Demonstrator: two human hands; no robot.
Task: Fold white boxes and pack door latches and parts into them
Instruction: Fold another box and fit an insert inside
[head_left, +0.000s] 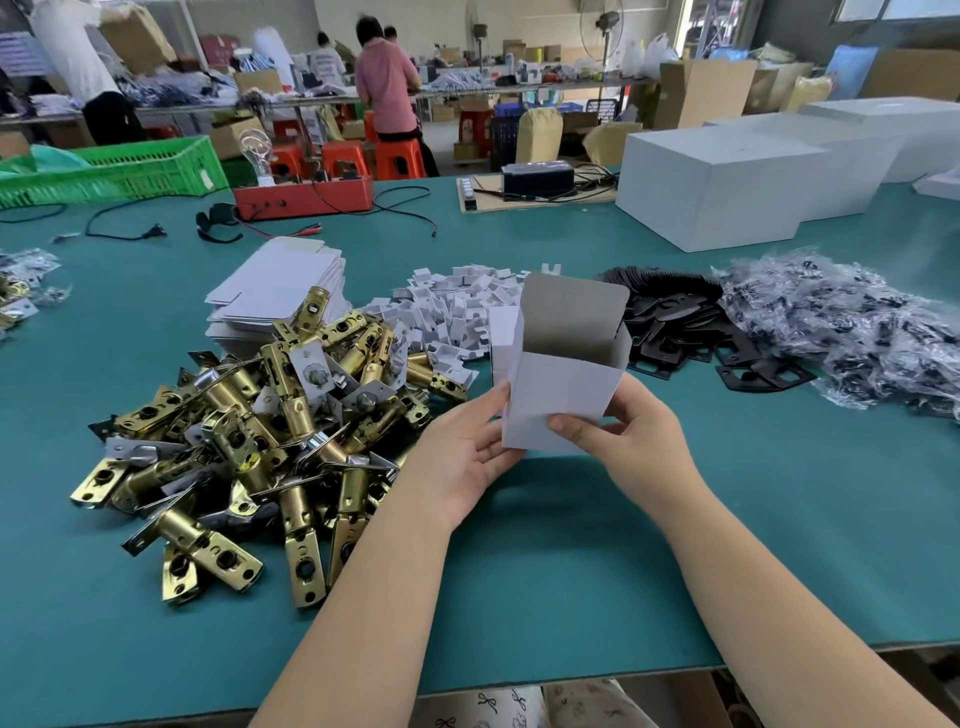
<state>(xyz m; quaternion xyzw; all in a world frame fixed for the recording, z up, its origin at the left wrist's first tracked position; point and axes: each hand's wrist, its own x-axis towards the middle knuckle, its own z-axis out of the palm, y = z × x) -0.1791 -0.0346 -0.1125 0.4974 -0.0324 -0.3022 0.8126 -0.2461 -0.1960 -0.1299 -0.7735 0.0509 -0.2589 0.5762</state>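
Since thin card is light and easily creased, the white box (558, 384), raised above the counter (571, 545) with its lid flap open, is best held low by its walls: the left hand (470, 447) cups 1 edge, the right hand (631, 426) pinches its front. The brass latches (260, 415) at left are judged heavy, rigid. A busy workshop lies behind.

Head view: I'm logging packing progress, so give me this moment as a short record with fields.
box: one small white box held upright above the table, top flap open, no contents visible
left hand: left hand holds the box's left lower edge
right hand: right hand grips its lower right, thumb on the front
latches: brass door latches piled left of the hands
flat boxes: stack of unfolded white boxes behind the latches
other parts: white inserts, black plates, bagged parts
surface: green table
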